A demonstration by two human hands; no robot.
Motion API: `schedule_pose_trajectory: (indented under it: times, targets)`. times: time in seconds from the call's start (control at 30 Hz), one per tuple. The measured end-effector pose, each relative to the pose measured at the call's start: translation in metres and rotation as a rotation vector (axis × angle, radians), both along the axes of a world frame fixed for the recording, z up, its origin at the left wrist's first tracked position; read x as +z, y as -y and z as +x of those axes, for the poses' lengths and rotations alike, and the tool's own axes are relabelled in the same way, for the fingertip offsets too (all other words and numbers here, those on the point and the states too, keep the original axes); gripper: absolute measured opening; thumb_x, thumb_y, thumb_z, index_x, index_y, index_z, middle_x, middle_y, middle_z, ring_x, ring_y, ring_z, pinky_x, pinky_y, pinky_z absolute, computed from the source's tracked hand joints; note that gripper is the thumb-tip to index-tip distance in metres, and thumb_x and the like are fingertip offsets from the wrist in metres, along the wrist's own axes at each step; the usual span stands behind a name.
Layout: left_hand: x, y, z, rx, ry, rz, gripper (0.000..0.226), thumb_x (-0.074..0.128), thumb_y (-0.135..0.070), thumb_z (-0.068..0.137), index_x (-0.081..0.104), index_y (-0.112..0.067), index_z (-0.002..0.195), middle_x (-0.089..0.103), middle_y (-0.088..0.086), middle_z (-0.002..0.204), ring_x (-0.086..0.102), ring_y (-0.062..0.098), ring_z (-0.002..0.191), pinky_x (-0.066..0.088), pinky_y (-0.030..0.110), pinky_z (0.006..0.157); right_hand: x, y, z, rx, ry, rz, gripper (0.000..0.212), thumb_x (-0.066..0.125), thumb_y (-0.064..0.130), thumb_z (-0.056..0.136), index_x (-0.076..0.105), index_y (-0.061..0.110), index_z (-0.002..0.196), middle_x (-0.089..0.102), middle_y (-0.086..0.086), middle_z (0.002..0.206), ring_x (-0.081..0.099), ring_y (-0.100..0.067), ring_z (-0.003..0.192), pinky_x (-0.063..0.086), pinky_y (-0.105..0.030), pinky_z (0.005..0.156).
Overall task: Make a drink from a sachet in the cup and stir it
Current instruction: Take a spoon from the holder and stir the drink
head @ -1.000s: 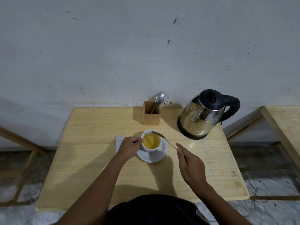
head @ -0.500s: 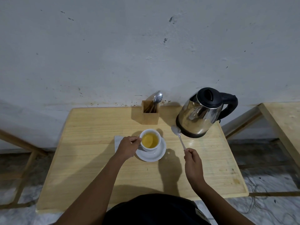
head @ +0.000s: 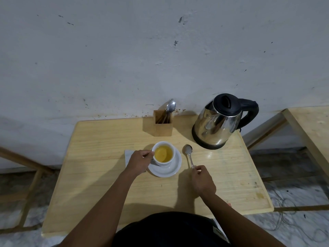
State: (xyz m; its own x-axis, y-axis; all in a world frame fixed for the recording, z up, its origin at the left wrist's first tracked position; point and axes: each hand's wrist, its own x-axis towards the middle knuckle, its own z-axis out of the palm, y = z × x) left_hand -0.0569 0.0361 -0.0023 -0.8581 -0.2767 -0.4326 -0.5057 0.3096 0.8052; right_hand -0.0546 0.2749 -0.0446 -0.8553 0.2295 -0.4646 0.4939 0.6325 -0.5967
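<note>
A slim metal teaspoon (head: 188, 154) is pinched by its handle end in the right hand (head: 203, 180), bowl lying just right of the saucer (head: 170, 171). The round white cup (head: 163, 154), full of yellow drink, is held at its left side by the closed left hand (head: 139, 162). Behind, on the pale wooden tabletop (head: 99, 175), stand a square wooden holder (head: 162, 124) and a shiny steel kettle (head: 217, 122).

cup (head: 163, 154) on saucer (head: 165, 169), spoon (head: 189, 155) right
</note>
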Motion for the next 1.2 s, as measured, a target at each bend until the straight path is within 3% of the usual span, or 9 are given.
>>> schedule_pose_trajectory:
  times: [0.2,0.33,0.47,0.53,0.7,1.13,1.2]
  targets:
    - [-0.003,0.001,-0.001,-0.006,-0.015,-0.006,0.028,0.056,-0.027,0.093,0.069,-0.011,0.111,0.067,0.004,0.096,0.057,0.018,0.078,0.040,0.004,0.042,-0.003,-0.002,-0.007,0.096,0.044,0.130,0.025,0.047,0.042,0.094,0.066,0.027,0.097,0.065,0.005,0.088,0.062,-0.020,0.082,0.047,-0.032,0.073]
    - [-0.005,0.001,-0.001,-0.017,-0.012,-0.015,0.029,0.055,-0.028,0.093,0.069,-0.011,0.112,0.068,0.006,0.101,0.057,0.013,0.074,0.041,0.004,0.043,0.001,-0.002,-0.009,0.113,0.041,0.143,0.027,0.052,0.041,0.094,0.072,0.023,0.090,0.065,0.005,0.076,0.062,-0.019,0.074,0.047,-0.029,0.067]
    - [-0.005,0.001,-0.002,-0.006,-0.007,-0.007,0.029,0.056,-0.028,0.093,0.069,-0.011,0.112,0.068,0.004,0.098,0.059,0.018,0.079,0.041,0.004,0.043,0.001,-0.005,-0.007,0.112,-0.022,0.139,0.014,0.057,0.041,0.092,0.063,0.029,0.095,0.062,0.009,0.087,0.062,-0.018,0.083,0.042,-0.028,0.068]
    - [-0.005,0.002,-0.002,-0.004,0.000,-0.005,0.029,0.056,-0.029,0.093,0.068,-0.011,0.113,0.068,0.005,0.101,0.059,0.018,0.080,0.041,0.004,0.043,0.000,-0.006,-0.006,0.133,-0.035,0.149,0.010,0.057,0.039,0.092,0.061,0.030,0.094,0.061,0.011,0.087,0.058,-0.016,0.079,0.042,-0.028,0.067]
    - [-0.005,0.001,-0.002,0.000,0.013,-0.010,0.030,0.056,-0.030,0.093,0.069,-0.012,0.112,0.069,0.007,0.105,0.061,0.019,0.081,0.041,0.004,0.041,-0.005,-0.006,-0.006,0.181,-0.051,0.172,0.014,0.055,0.039,0.092,0.063,0.028,0.097,0.068,0.008,0.091,0.061,-0.016,0.078,0.049,-0.029,0.068]
    - [-0.004,0.003,-0.004,-0.035,0.008,-0.026,0.027,0.057,-0.030,0.092,0.068,-0.014,0.110,0.069,0.007,0.109,0.063,0.019,0.088,0.043,0.004,0.042,0.011,-0.003,-0.018,0.254,-0.032,0.190,0.023,0.051,0.044,0.090,0.063,0.030,0.104,0.067,0.008,0.100,0.063,-0.016,0.091,0.045,-0.030,0.075]
    - [-0.002,0.004,-0.007,-0.068,0.012,-0.053,0.030,0.058,-0.029,0.091,0.067,-0.012,0.114,0.067,0.008,0.114,0.062,0.018,0.093,0.049,0.011,0.055,0.022,0.002,-0.027,0.289,-0.099,0.170,0.024,0.050,0.044,0.091,0.063,0.030,0.107,0.066,0.007,0.105,0.063,-0.017,0.096,0.046,-0.030,0.078]
